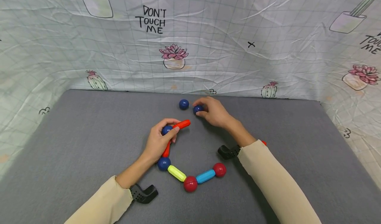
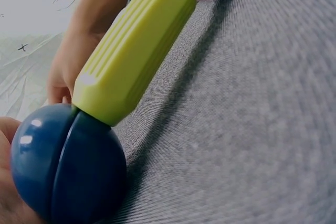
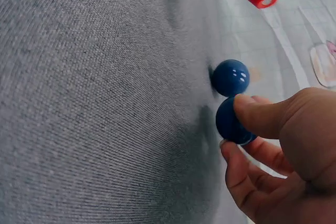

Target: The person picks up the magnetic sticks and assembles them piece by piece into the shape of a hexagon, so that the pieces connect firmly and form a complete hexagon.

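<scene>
Head view, from the left: a cream left sleeve [image 1: 99,199] leads up to a black wrist device [image 1: 144,194] and the left hand [image 1: 155,140], whose thumb and fingers are clamped where the gripped blue ball [image 1: 166,130] meets the upper red rod [image 1: 183,124]. That ball sits inside the curl of the hand, and the rod pokes out past the thumb toward the right. Below the hand, the lower red rod [image 1: 166,150] slants down to the lower blue ball [image 1: 164,164], near the wrist. From there a chain runs rightward over the grey surface [image 1: 89,151]: a yellow rod [image 1: 177,173], the front red ball [image 1: 190,184], a light-blue rod [image 1: 205,176] and the end red ball [image 1: 219,169]. Farther back, the free blue ball [image 1: 183,104] lies just left of the right hand [image 1: 216,113], which pinches the held blue ball [image 1: 197,109] between thumb and fingertips; whether this ball touches the surface I cannot tell. In the right wrist view these 2 balls show close together beyond the thumb. At the far right, a small red piece [image 1: 264,142] peeks from behind the right sleeve [image 1: 276,181], mostly hidden.
</scene>
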`<state>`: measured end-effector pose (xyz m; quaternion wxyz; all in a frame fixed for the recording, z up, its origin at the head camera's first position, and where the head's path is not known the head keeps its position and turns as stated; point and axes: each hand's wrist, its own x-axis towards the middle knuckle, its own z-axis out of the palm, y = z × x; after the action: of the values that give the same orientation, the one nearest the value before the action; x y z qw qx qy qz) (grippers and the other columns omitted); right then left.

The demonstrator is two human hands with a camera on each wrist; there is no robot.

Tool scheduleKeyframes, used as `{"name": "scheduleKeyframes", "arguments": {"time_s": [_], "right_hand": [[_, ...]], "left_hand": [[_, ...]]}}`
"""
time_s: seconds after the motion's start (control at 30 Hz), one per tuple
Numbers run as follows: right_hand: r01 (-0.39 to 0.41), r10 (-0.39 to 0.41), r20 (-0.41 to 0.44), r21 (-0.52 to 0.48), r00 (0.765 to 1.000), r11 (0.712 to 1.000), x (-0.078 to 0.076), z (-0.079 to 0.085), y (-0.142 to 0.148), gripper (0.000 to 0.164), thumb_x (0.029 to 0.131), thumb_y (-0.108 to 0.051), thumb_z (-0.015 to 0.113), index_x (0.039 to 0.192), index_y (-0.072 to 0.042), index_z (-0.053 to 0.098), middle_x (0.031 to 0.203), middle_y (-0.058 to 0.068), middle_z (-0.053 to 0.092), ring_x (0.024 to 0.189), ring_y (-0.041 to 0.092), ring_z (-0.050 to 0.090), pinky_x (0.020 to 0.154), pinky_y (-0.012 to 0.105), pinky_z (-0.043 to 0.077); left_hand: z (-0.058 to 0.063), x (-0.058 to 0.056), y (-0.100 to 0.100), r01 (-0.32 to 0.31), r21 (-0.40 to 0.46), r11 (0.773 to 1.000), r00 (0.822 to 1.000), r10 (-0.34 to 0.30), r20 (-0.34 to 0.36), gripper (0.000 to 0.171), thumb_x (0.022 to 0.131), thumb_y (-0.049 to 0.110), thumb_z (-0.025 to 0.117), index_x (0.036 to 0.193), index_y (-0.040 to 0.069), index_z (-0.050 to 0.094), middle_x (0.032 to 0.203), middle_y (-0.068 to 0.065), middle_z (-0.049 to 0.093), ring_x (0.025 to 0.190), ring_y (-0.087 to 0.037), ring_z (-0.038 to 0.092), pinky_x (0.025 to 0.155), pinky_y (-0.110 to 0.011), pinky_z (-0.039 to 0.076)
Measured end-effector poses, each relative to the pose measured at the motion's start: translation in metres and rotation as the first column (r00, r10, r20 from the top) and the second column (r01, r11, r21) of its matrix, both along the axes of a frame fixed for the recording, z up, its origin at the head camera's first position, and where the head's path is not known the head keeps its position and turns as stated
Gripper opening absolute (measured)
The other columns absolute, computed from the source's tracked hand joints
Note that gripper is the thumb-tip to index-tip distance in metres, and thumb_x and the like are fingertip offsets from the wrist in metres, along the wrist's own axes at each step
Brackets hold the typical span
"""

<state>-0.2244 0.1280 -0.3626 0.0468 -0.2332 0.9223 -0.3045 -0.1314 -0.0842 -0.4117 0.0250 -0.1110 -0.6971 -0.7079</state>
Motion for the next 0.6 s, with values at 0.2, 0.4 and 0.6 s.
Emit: {"name": "scheduleKeyframes", "arguments": {"time_s": [0.2, 0.4, 0.6], "right_hand": [[0.057, -0.052, 0.045, -0.127, 0.998, 0.990, 0.011, 0.006, 0.009, 0.030, 0.091, -0.015, 0.067, 0.121, -0.011, 0.063, 0.116, 0.004, 0.060, 0.094, 0.023, 0.057, 0.074, 0.038, 0.047], [0.052, -0.041, 0.052, -0.223, 0.998, 0.973, 0.027, 0.013, 0.018, 0.031, 0.094, -0.017, 0.063, 0.125, -0.016, 0.060, 0.119, 0.001, 0.059, 0.099, 0.020, 0.057, 0.076, 0.037, 0.048], [0.025, -0.004, 0.070, -0.291, 0.998, 0.957, 0.039, 0.015, 0.022, 0.032, 0.097, -0.015, 0.058, 0.128, -0.016, 0.058, 0.119, 0.004, 0.058, 0.098, 0.022, 0.060, 0.074, 0.038, 0.049]], "left_hand": [[-0.001, 0.000, 0.000, 0.000, -0.019, 1.000, 1.000, 0.000, -0.006, 0.017, 0.093, 0.014, 0.064, 0.109, 0.007, 0.065, 0.067, -0.016, 0.054, 0.058, -0.023, 0.052, 0.053, -0.027, 0.043], [0.000, 0.000, -0.001, 0.005, -0.025, 1.000, 1.000, -0.006, -0.011, 0.017, 0.094, 0.015, 0.064, 0.109, 0.007, 0.065, 0.068, -0.015, 0.054, 0.058, -0.023, 0.052, 0.052, -0.027, 0.043], [0.000, 0.001, 0.000, -0.001, -0.036, 0.999, 1.000, 0.001, -0.006, 0.018, 0.094, 0.014, 0.064, 0.109, 0.006, 0.065, 0.068, -0.016, 0.055, 0.058, -0.023, 0.052, 0.052, -0.027, 0.044]]}}
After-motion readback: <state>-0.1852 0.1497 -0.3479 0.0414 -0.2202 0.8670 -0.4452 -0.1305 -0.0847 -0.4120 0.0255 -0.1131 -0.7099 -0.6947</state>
